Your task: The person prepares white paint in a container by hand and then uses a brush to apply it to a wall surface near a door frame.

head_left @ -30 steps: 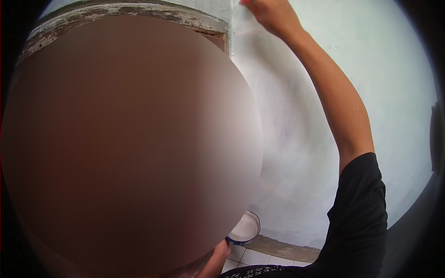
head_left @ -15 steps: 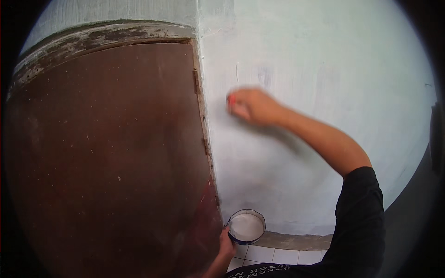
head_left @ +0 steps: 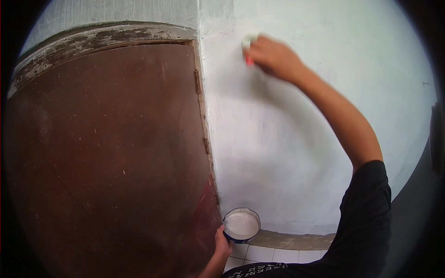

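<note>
My right hand point(head_left: 273, 56) is raised against the pale wall point(head_left: 296, 139), closed around a paintbrush. The brush's red handle end point(head_left: 249, 60) shows below the fingers, and its whitish bristle end point(head_left: 249, 41) sits at the wall, partly hidden and blurred. Low down, my left hand point(head_left: 223, 240) grips the side of a round, dark blue tub of white paint point(head_left: 242, 225). The tub is held upright, its open top facing me.
A brown door point(head_left: 111, 139) in a worn, peeling frame point(head_left: 102, 39) fills the left side. Rusty hinges point(head_left: 197, 82) line its right edge. Along the wall's foot runs a grey-brown strip point(head_left: 292, 240), with white floor tiles point(head_left: 273, 255) below.
My right hand has swept upward and slightly right across the wall with the paintbrush. The tub in my left hand has shifted slightly left.
</note>
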`<action>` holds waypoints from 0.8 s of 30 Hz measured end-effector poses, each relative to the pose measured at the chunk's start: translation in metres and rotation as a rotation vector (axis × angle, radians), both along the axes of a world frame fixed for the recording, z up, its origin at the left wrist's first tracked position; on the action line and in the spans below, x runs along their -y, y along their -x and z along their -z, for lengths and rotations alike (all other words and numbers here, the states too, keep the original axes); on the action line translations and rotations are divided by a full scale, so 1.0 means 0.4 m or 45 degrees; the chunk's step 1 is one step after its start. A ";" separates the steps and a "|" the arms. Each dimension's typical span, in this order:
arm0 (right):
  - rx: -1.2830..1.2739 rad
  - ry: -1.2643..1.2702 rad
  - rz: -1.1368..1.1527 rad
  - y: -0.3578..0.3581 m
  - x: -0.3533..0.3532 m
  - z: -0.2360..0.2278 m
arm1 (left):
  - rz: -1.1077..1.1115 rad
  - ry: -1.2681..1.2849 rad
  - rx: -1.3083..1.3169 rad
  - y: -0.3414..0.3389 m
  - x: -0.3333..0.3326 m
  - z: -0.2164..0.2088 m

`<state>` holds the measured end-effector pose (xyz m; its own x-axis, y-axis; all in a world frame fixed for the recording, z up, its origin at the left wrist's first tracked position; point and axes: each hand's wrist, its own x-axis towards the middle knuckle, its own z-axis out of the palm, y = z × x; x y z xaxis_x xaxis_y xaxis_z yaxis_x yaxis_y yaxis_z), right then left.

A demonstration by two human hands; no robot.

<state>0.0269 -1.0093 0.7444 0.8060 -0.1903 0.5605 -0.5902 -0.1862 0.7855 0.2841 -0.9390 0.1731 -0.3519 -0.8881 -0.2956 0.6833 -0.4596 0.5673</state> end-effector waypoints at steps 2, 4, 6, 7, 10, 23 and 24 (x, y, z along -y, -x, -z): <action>-0.133 -0.342 -0.057 0.005 -0.017 0.165 | 0.002 0.036 -0.012 0.005 -0.003 0.010; -0.153 -0.600 -0.072 0.011 -0.056 0.368 | 0.020 0.048 0.007 0.009 0.002 0.035; -0.126 -0.740 -0.041 0.037 -0.109 0.513 | 0.068 0.084 0.012 0.034 -0.004 0.031; -0.058 -0.841 -0.027 0.043 -0.123 0.552 | 0.068 0.063 0.021 0.040 -0.013 0.022; 0.420 -0.888 -0.130 0.085 -0.125 0.561 | 0.072 0.046 0.058 0.051 -0.038 -0.002; 1.048 -0.059 -0.282 0.116 -0.188 -0.122 | -0.002 0.076 -0.015 0.134 -0.065 0.043; 0.802 0.031 -0.369 0.140 -0.194 -0.130 | -0.014 0.078 -0.026 0.151 -0.075 0.034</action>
